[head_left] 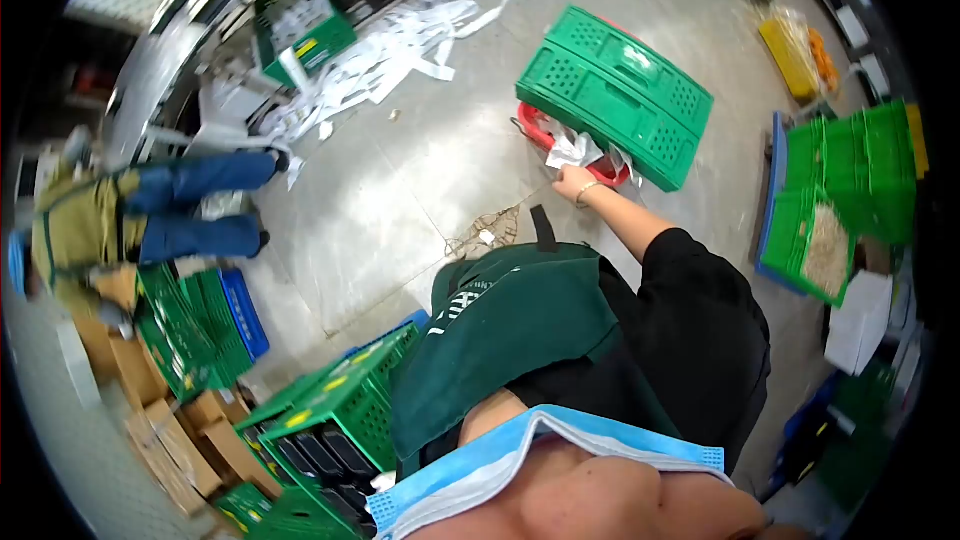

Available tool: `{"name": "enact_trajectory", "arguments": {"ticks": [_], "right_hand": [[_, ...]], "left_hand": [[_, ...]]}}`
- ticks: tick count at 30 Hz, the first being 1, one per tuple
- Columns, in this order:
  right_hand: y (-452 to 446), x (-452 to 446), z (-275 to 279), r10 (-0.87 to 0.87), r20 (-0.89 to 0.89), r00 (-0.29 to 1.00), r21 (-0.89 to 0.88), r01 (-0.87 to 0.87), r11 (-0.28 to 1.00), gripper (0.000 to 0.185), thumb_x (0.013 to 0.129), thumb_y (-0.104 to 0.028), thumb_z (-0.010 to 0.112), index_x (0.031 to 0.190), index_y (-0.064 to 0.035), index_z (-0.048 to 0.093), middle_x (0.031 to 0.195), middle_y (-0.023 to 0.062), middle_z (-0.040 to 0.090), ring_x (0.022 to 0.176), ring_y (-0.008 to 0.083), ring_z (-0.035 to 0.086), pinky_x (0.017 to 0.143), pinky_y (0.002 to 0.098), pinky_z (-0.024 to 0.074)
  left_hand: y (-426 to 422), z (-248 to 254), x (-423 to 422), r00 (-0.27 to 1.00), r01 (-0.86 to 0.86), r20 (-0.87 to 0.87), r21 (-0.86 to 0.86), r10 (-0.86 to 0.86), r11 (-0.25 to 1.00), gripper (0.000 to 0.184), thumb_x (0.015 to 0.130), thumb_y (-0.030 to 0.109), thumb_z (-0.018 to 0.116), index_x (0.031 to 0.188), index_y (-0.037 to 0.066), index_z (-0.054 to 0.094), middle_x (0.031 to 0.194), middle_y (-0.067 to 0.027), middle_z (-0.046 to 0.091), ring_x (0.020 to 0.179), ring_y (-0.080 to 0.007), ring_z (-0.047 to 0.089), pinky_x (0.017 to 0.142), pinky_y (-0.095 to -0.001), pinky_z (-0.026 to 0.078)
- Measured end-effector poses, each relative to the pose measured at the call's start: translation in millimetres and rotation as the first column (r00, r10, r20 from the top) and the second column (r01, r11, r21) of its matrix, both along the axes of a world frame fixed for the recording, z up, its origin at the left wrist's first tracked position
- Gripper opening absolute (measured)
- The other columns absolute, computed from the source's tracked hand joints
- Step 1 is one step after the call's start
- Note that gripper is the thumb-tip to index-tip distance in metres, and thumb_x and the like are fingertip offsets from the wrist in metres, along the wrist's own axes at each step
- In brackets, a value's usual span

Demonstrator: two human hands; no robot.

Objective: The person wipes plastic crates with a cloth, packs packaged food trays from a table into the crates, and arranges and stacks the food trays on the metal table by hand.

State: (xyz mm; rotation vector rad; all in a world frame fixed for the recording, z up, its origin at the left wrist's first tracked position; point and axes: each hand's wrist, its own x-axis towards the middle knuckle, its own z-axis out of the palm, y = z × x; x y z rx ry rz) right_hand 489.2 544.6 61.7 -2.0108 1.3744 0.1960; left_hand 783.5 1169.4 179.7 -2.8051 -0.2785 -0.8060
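Note:
My right hand, with a bracelet at the wrist, reaches forward to the near rim of a red basket. Its fingers look closed on crumpled white paper at the basket's opening. Green crates lie over the far part of the basket and hide much of it. My left hand does not show.
White paper strips litter the floor at the back left. A co-worker bends over green crates at the left. Nearer stands a crate with black trays. Stacked green crates stand at the right.

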Motion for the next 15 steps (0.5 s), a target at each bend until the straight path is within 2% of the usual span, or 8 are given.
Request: {"name": "enact_trajectory", "arguments": {"ticks": [3,6,8,10,11,12,13,15], "right_hand": [[-32.1,21.1,-41.3,-0.056,0.080,0.995,0.090,0.049,0.995,0.026,0.064,-0.026,0.056,0.075,-0.0031,0.062,0.074,0.0170,0.060,0.071,0.0282,0.059,0.069,0.0347,0.0456],[-61.8,53.7,-57.8,-0.247,0.170,0.954,0.173,0.218,0.961,0.028,0.064,-0.027,0.057,0.079,-0.0039,0.062,0.078,0.0156,0.061,0.075,0.0272,0.058,0.070,0.0335,0.0450],[-103.3,67.4,-69.0,-0.288,0.143,0.947,0.195,0.258,0.946,0.028,0.064,-0.026,0.057,0.080,-0.0043,0.061,0.079,0.0154,0.061,0.075,0.0269,0.058,0.069,0.0331,0.0449],[-153.5,59.2,-100.5,-0.407,0.127,0.904,0.192,0.380,0.905,0.026,0.063,-0.027,0.058,0.072,-0.0036,0.062,0.074,0.0153,0.061,0.071,0.0264,0.058,0.065,0.0339,0.0451],[-176.6,57.2,-57.1,-0.460,0.179,0.870,0.095,0.450,0.888,0.024,0.063,-0.027,0.056,0.066,-0.0029,0.061,0.069,0.0157,0.060,0.066,0.0266,0.058,0.062,0.0353,0.0452],[-197.2,41.5,-121.1,-0.633,0.028,0.774,0.050,0.632,0.774,0.025,0.064,-0.027,0.054,0.063,-0.0025,0.061,0.067,0.0158,0.060,0.061,0.0268,0.058,0.060,0.0354,0.0453],[-209.0,25.7,-118.6,-0.742,0.029,0.669,0.007,0.742,0.670,0.023,0.065,-0.025,0.052,0.062,-0.0033,0.061,0.068,0.0159,0.060,0.062,0.0281,0.058,0.059,0.0356,0.0452],[-224.1,10.9,-145.3,-0.924,-0.134,0.357,-0.108,0.922,0.372,0.022,0.064,-0.024,0.052,0.064,-0.0038,0.061,0.074,0.0168,0.060,0.066,0.0301,0.058,0.060,0.0363,0.0454]], "left_hand": [[-93.7,2.6,69.0,0.992,0.129,0.001,0.080,-0.130,0.988,0.053,0.077,0.029,0.049,0.119,0.000,0.036,0.111,-0.0199,0.045,0.098,-0.0351,0.047,0.084,-0.0416,0.038],[-208.4,-7.7,144.1,0.969,0.242,0.011,0.139,-0.246,0.960,0.053,0.077,0.029,0.049,0.119,0.000,0.036,0.111,-0.0198,0.045,0.097,-0.0348,0.047,0.084,-0.0414,0.039],[-313.8,4.1,188.5,0.921,0.041,-0.386,-0.057,-0.060,0.998,0.052,0.076,0.029,0.049,0.118,0.001,0.037,0.113,-0.0190,0.044,0.099,-0.0333,0.048,0.082,-0.0395,0.041],[-411.8,-1.6,235.8,0.820,-0.004,-0.571,-0.069,-0.036,0.998,0.042,0.074,0.029,0.052,0.104,-0.001,0.049,0.104,-0.0204,0.051,0.092,-0.0298,0.052,0.077,-0.0371,0.044],[-447.0,-17.5,273.6,0.730,-0.003,-0.682,-0.071,-0.046,0.997,0.039,0.073,0.029,0.053,0.096,-0.002,0.054,0.096,-0.0206,0.055,0.086,-0.0289,0.055,0.073,-0.0365,0.045],[-468.6,-48.5,323.9,0.651,0.077,-0.743,-0.137,-0.154,0.988,0.039,0.073,0.031,0.052,0.093,-0.002,0.055,0.092,-0.0205,0.056,0.083,-0.0298,0.056,0.071,-0.0368,0.045],[-490.9,-94.1,383.0,0.533,0.174,-0.781,-0.275,-0.325,0.946,0.039,0.073,0.032,0.050,0.090,-0.003,0.057,0.088,-0.0204,0.058,0.079,-0.0307,0.057,0.069,-0.0371,0.045],[-564.1,-169.6,466.4,0.292,0.161,-0.782,-0.527,-0.550,0.835,0.041,0.073,0.035,0.048,0.083,-0.003,0.060,0.080,-0.0203,0.060,0.071,-0.0324,0.058,0.065,-0.0377,0.045]]}}
